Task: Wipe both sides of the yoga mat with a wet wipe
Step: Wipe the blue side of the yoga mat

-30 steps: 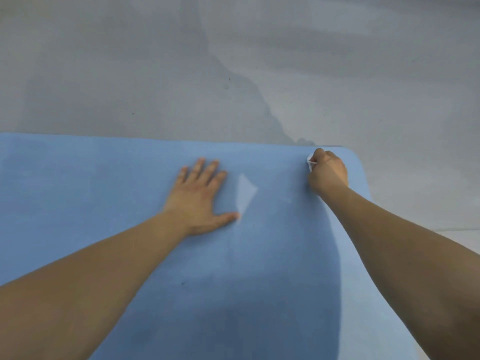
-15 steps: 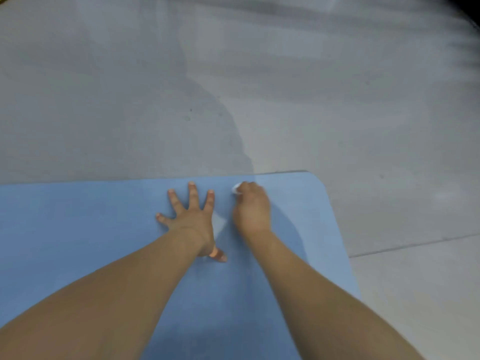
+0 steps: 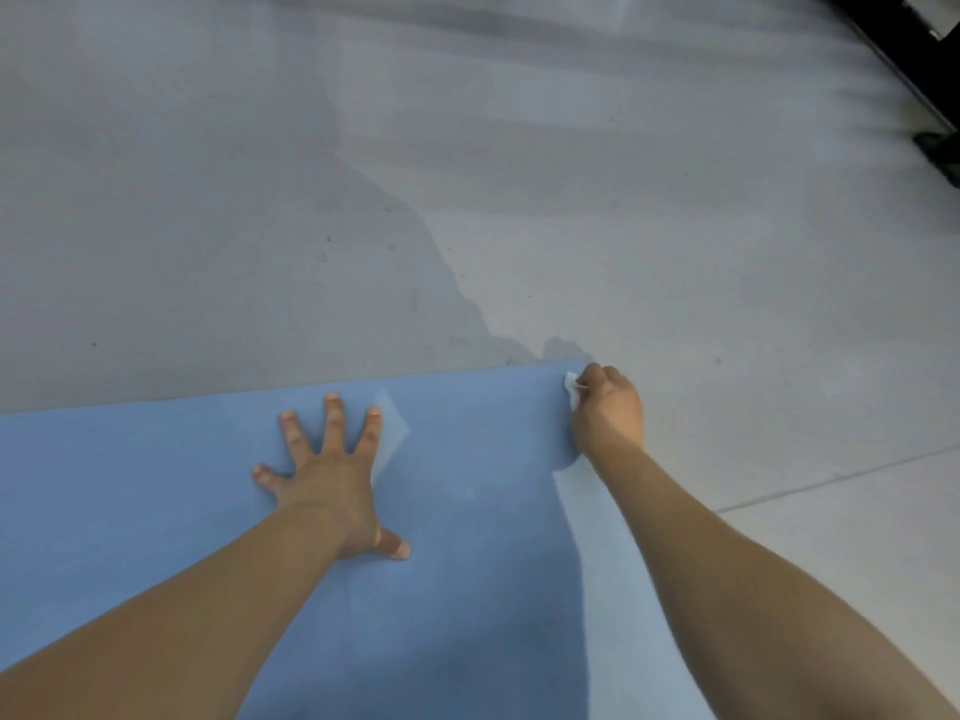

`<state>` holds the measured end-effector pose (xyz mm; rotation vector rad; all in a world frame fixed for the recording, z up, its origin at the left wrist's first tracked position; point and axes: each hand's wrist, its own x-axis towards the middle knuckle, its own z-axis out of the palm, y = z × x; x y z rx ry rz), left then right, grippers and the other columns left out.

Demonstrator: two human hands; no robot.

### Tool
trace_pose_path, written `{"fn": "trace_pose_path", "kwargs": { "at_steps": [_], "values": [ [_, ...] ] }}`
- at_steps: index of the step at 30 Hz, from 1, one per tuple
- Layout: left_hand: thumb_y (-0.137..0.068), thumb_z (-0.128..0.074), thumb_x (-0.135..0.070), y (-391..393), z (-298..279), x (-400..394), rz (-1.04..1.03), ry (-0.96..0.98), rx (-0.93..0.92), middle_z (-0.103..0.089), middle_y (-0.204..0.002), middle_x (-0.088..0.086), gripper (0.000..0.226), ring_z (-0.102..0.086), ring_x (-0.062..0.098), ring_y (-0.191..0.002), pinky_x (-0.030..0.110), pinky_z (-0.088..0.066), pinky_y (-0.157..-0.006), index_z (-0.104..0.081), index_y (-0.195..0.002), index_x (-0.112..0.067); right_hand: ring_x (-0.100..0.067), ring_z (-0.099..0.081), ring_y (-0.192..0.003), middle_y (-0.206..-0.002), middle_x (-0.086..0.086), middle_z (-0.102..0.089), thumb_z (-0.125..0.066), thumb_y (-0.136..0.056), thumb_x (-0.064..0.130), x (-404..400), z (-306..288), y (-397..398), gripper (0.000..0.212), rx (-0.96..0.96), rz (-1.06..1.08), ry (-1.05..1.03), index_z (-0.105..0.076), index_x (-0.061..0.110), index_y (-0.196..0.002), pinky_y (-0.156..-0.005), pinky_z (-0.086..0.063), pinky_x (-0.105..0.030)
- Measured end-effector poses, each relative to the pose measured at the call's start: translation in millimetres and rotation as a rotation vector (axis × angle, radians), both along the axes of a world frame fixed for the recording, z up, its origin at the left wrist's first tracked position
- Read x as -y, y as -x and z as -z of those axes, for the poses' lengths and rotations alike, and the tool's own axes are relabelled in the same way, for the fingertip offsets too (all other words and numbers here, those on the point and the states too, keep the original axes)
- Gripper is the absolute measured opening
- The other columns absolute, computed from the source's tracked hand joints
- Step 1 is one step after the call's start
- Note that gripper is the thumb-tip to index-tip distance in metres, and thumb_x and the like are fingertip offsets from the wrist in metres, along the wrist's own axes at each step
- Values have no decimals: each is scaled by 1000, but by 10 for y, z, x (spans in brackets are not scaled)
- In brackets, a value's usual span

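A blue yoga mat (image 3: pixel 156 511) lies flat on the floor and fills the lower left of the head view. My left hand (image 3: pixel 332 475) presses flat on it with fingers spread, a little back from the far edge. My right hand (image 3: pixel 608 413) grips a small white wet wipe (image 3: pixel 571 389) and holds it against the mat's far right corner. Only a bit of the wipe shows beyond my fingers.
Grey floor (image 3: pixel 675 252) surrounds the mat on the far and right sides, with a seam line (image 3: pixel 841 478) at the right. A black frame or stand (image 3: pixel 930 106) sits in the top right corner.
My right hand with the wipe has swept from beside my left hand out to the mat's far right corner. My left hand stays pressed on the mat.
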<state>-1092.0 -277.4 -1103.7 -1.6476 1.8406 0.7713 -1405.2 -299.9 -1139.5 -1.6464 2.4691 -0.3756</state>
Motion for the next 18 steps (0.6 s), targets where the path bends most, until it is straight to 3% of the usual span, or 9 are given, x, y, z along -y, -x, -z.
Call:
{"fn": "trace_pose_path", "kwargs": {
  "at_steps": [2,4,6,8,11,15,18],
  "values": [
    [-48,-82,-80,4,-6,1,-2,3,-2,53,-150,1,158,35,49,-143,74,-20,-112,34,-149,-42,-32,-58,-90,-93,-13,-63,-55,-84,3,2,57,-397,13,146,26,48,-65,8,-91,-73,-37,-25],
    [-47,-81,-80,7,-13,5,-1,8,-4,52,-150,0,158,35,48,-143,74,-20,-112,33,-149,-42,-33,-60,-87,-89,-11,-63,-57,-76,-3,-30,150,-861,20,214,-100,128,-66,8,-89,-76,-42,-27],
    [-45,-81,-81,6,-24,1,-5,9,-7,52,-150,-1,158,34,48,-143,74,-21,-112,32,-149,-44,-35,-58,-79,-84,-14,-61,-55,-69,-4,-67,155,-1317,24,189,-295,131,-64,6,-88,-72,-45,-37],
    [-44,-81,-82,2,-28,-8,-10,14,-6,52,-150,-2,159,35,47,-143,74,-21,-112,33,-149,-45,-34,-54,-80,-86,-14,-59,-52,-69,-5,-72,70,-1539,27,180,-459,45,-61,6,-91,-68,-40,-37],
    [-43,-80,-83,-4,-30,-6,-7,20,-12,51,-151,-2,158,34,47,-144,74,-21,-112,33,-148,-46,-35,-56,-78,-84,-17,-58,-47,-73,3,2,74,-1159,25,72,-594,33,-62,5,-92,-67,-41,-37],
    [-44,-80,-84,-6,-21,-5,-3,23,-9,51,-151,-3,158,34,46,-144,73,-20,-112,33,-148,-46,-40,-59,-88,-92,-23,-60,-51,-78,7,95,67,6,22,-92,-236,19,-63,3,-96,-76,-45,-39],
    [-43,-80,-84,-12,-4,-4,-5,16,-5,52,-150,-3,159,34,46,-144,74,-20,-112,34,-147,-46,-38,-56,-97,-102,-19,-58,-50,-83,6,83,23,466,23,-83,29,-41,-59,5,-104,-81,-45,-37]
  ]
}}
